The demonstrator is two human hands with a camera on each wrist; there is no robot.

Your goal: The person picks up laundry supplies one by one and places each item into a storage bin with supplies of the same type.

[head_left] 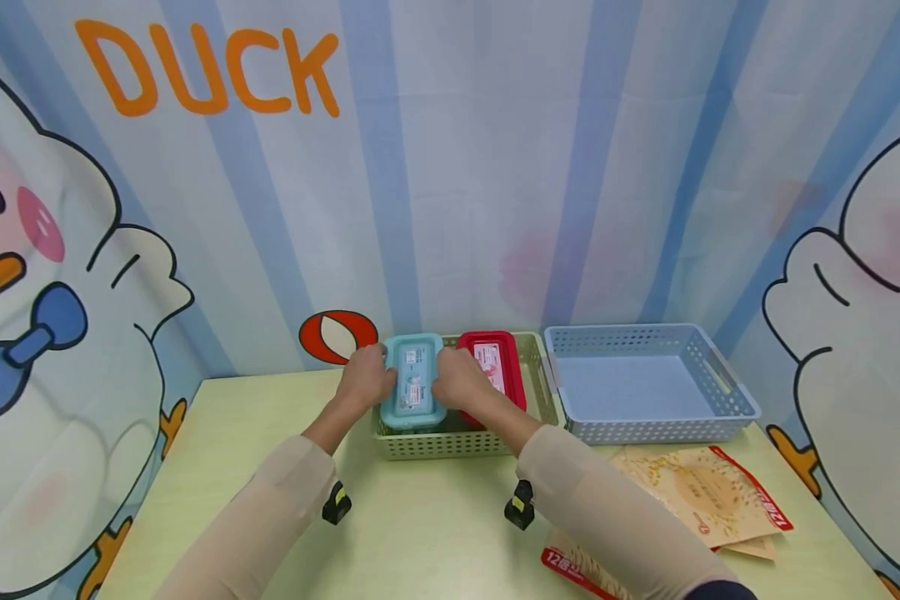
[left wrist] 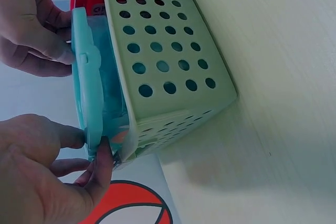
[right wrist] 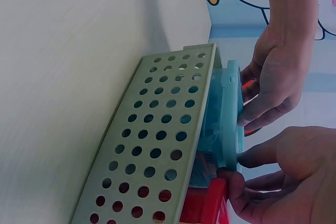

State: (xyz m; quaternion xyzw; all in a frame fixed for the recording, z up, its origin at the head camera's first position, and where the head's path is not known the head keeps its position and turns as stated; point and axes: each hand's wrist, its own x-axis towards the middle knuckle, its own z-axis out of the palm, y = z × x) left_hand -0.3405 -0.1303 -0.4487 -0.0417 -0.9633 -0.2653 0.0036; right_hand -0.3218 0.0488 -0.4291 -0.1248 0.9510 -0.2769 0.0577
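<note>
A teal-lidded container with a label on its lid sits in the left part of a green perforated basket. My left hand pinches the left rim of that lid, fingers tucked below it in the left wrist view. On the opposite rim is my right hand, thumb on top and a finger under the edge, seen in the right wrist view. The container's clear blue body stands partly above the basket wall. Beside it in the basket lies a red-lidded container, partly covered by my right hand.
A blue perforated basket stands to the right of the green one. Tan packets with red edges lie at the front right, and another packet is partly under my right sleeve. A striped curtain with duck drawings hangs behind the table.
</note>
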